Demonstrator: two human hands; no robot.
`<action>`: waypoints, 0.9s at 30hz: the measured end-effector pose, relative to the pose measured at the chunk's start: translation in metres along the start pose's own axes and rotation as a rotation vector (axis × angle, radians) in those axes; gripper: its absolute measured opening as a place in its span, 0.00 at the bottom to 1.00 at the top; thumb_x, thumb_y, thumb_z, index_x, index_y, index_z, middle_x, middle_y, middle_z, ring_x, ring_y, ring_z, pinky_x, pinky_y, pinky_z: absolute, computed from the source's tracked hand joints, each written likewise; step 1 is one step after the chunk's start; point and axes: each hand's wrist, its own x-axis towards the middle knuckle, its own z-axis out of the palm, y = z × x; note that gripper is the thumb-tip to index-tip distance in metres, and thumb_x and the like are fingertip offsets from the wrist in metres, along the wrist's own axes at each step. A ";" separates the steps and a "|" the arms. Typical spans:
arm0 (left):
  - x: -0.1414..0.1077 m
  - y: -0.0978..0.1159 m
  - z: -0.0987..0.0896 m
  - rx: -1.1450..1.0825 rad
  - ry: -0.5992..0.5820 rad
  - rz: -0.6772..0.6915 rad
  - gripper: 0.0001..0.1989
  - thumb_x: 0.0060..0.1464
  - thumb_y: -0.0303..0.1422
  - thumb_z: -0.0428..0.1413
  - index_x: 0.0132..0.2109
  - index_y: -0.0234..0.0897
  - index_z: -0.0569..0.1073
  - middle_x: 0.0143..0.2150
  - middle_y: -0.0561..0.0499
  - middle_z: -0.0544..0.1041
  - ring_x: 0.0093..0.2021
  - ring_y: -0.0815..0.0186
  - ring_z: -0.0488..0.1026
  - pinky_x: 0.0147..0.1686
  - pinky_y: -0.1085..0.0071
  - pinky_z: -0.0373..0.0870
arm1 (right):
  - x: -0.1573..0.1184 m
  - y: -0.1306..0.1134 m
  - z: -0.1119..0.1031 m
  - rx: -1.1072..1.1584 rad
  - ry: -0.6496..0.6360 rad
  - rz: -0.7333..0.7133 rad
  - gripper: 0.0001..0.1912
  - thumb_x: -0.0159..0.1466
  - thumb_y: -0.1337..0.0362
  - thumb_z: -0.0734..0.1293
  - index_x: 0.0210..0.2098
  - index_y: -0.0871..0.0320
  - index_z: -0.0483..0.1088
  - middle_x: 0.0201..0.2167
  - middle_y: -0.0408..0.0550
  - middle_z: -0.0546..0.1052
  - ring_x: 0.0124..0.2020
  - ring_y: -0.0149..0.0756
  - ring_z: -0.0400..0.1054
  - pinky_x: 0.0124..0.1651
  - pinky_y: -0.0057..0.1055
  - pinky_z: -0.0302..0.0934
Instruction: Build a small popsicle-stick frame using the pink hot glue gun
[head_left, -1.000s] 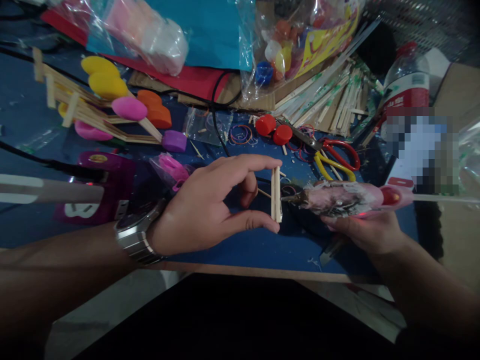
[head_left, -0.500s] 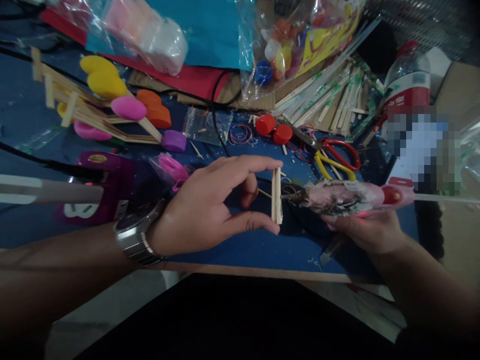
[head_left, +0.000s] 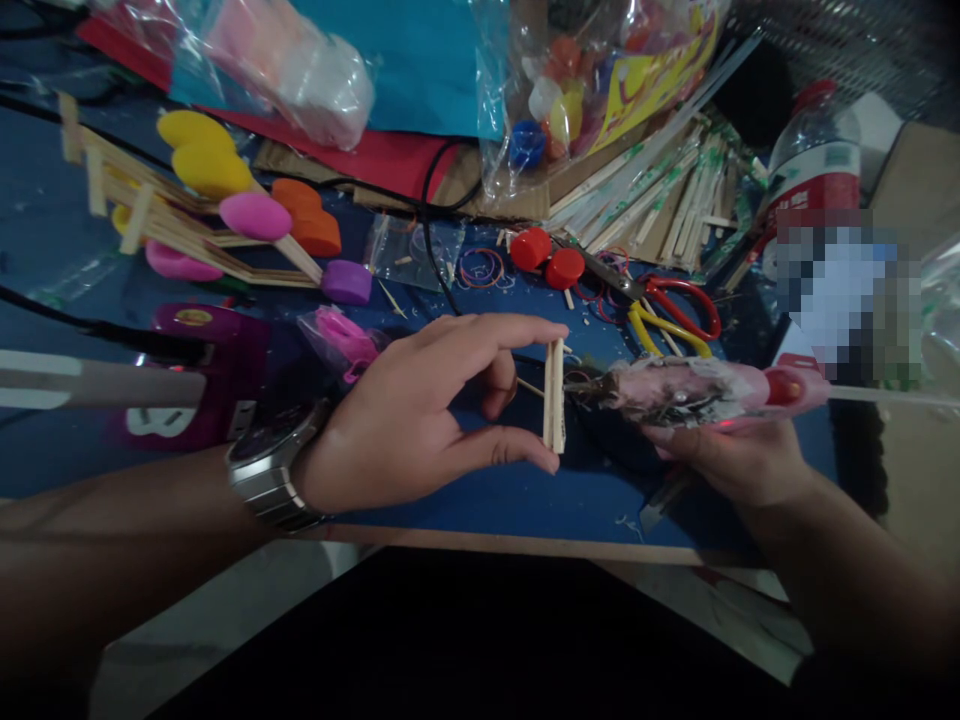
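Between thumb and forefinger, my left hand (head_left: 420,410) pinches a short stack of wooden sticks (head_left: 553,396) by its two ends, over the blue tabletop (head_left: 480,510). My right hand (head_left: 739,460) is wrapped around the handle of a pink glue gun (head_left: 697,395), its body blackened and crusted. The gun's nozzle points left, close to the right side of the sticks; whether it touches them I cannot tell. A glue stick (head_left: 892,397) pokes out of the gun's back. Most of the right hand's fingers are hidden under the gun.
Scissors (head_left: 675,310) and red caps (head_left: 564,268) lie beyond my hands. At the left are a stick frame with coloured pieces (head_left: 202,235) and a purple power socket (head_left: 195,375). Loose sticks (head_left: 675,195), a bottle (head_left: 814,165) and a bag of caps (head_left: 555,110) stand farther back.
The nozzle has shifted slightly, from near the middle of the sticks' edge to a little higher up and farther from it. Both hands keep their grips.
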 end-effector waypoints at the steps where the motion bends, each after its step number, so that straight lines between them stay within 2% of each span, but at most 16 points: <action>1: 0.000 0.000 0.000 0.002 -0.002 -0.006 0.38 0.66 0.62 0.72 0.71 0.45 0.80 0.37 0.55 0.82 0.37 0.63 0.81 0.47 0.64 0.84 | 0.000 0.000 0.000 0.004 0.000 -0.007 0.20 0.73 0.61 0.81 0.58 0.24 0.89 0.59 0.32 0.92 0.65 0.53 0.88 0.75 0.52 0.83; 5: 0.000 0.000 0.001 -0.004 -0.001 -0.001 0.38 0.67 0.63 0.71 0.71 0.44 0.80 0.37 0.55 0.82 0.36 0.63 0.81 0.46 0.64 0.84 | 0.000 0.000 -0.001 0.000 -0.026 -0.012 0.22 0.75 0.60 0.81 0.60 0.22 0.88 0.60 0.30 0.92 0.66 0.51 0.87 0.76 0.51 0.82; 14: 0.000 0.000 0.001 -0.012 0.002 0.019 0.37 0.67 0.61 0.72 0.71 0.43 0.80 0.37 0.56 0.81 0.37 0.64 0.81 0.47 0.66 0.82 | -0.002 0.004 -0.001 -0.028 0.015 -0.027 0.20 0.73 0.61 0.82 0.59 0.27 0.89 0.59 0.34 0.93 0.64 0.52 0.89 0.74 0.50 0.83; 19: 0.000 0.000 0.000 -0.008 -0.022 0.001 0.38 0.67 0.63 0.71 0.71 0.45 0.80 0.36 0.56 0.80 0.36 0.63 0.81 0.47 0.64 0.82 | -0.004 0.007 -0.002 -0.022 0.055 0.010 0.20 0.71 0.59 0.83 0.59 0.28 0.90 0.51 0.37 0.94 0.62 0.54 0.89 0.76 0.53 0.81; 24: 0.001 0.000 0.000 -0.022 -0.020 0.033 0.37 0.68 0.61 0.71 0.71 0.44 0.79 0.36 0.56 0.81 0.37 0.64 0.80 0.46 0.65 0.80 | -0.004 0.007 -0.002 -0.016 0.035 -0.004 0.20 0.74 0.61 0.81 0.60 0.28 0.89 0.60 0.36 0.92 0.69 0.53 0.86 0.80 0.54 0.77; 27: 0.002 -0.001 0.000 -0.024 -0.021 0.057 0.36 0.68 0.60 0.71 0.70 0.42 0.80 0.35 0.57 0.80 0.36 0.64 0.80 0.45 0.65 0.79 | -0.002 0.005 -0.002 -0.025 0.035 0.010 0.19 0.74 0.61 0.81 0.59 0.29 0.90 0.61 0.36 0.92 0.70 0.53 0.85 0.81 0.54 0.76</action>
